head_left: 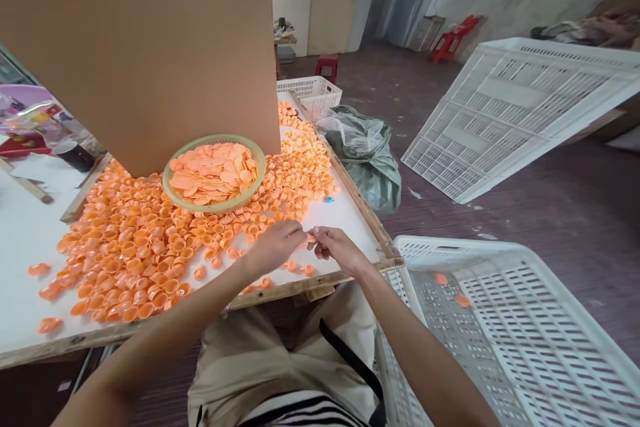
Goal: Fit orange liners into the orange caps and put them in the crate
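My left hand (278,247) and my right hand (336,247) meet above the front edge of the table, fingertips pinched together. Between them shows a bit of a small orange plastic piece (311,238); the fingers cover most of it, so I cannot tell whether it is a cup or a disc. Several loose orange cups (299,268) lie under and around the hands. A large heap of orange plastic cups (135,240) spreads over the left and middle of the table. Within the heap stands a round green basket (215,207) full of flat orange discs (215,170).
A tall cardboard sheet (160,47) rises behind the basket. At my right is a white crate (530,307) with two orange discs (463,301) in it. Beyond it, stacked white crates (500,113) lean on the floor. A green sack (370,167) touches the table's right side.
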`<state>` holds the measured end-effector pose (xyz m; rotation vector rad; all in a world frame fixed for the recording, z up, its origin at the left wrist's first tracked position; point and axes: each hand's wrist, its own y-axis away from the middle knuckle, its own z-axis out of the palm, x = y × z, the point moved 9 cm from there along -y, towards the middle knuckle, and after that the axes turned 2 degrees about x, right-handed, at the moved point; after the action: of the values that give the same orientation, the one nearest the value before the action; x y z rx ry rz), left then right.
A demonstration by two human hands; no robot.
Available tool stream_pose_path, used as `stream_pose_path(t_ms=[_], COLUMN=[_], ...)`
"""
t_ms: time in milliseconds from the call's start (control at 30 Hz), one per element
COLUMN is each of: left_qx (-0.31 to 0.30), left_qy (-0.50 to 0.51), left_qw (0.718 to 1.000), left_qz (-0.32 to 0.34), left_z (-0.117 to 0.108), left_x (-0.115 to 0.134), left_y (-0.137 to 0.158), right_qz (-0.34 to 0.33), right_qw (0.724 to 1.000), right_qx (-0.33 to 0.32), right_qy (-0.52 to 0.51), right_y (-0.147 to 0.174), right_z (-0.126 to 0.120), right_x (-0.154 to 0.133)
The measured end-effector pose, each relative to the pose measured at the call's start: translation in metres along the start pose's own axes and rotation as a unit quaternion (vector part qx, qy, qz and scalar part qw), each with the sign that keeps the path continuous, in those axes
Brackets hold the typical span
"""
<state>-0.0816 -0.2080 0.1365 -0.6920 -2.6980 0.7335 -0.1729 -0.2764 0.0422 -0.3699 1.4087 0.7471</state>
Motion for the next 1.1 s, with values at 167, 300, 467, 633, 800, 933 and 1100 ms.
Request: stream_pose_path(t_ms=[167, 300, 467, 633, 800, 933, 1100], left_qx=[-0.043, -0.185, -0.243, -0.191, -0.177, -0.151, -0.174], left_qy=[0.016, -0.069, -0.044, 0.193, 0.417, 0.448, 0.462], left_qw=[0.996, 0.953, 0.943, 0.907, 0.787, 0.744, 0.718], left_qz=[-0.071, -0.229, -0.225, -0.321, -0.419, -0.472, -0.490], left_z=[0.056, 0.096, 0.133, 0.143, 0.156, 0.166, 0.182], left_x=[-0.007, -0.045, -0.038, -0.037, -0.040, -0.049, -0.056], left_y=[0.015, 0.030, 0.026, 0.019, 0.025, 0.031, 0.032], right_qz=[0.023, 0.004, 0.008, 0.035, 0.058, 0.084, 0.108], right_qw=[0.999, 0.997, 0.994, 0.990, 0.979, 0.986, 0.985], right_qx=[0.013, 0.076, 0.108, 0.127, 0.138, 0.094, 0.077], right_qy=[-0.035, -0.027, -0.003, 0.054, 0.141, 0.111, 0.108], right_y=[-0.012, -0.014, -0.022, -0.030, -0.033, -0.034, -0.036], right_z=[-0.011, -0.039, -0.055, -0.062, -0.066, -0.064, -0.067], right_x=[0.018, 0.036, 0.057, 0.068, 0.067, 0.070, 0.069])
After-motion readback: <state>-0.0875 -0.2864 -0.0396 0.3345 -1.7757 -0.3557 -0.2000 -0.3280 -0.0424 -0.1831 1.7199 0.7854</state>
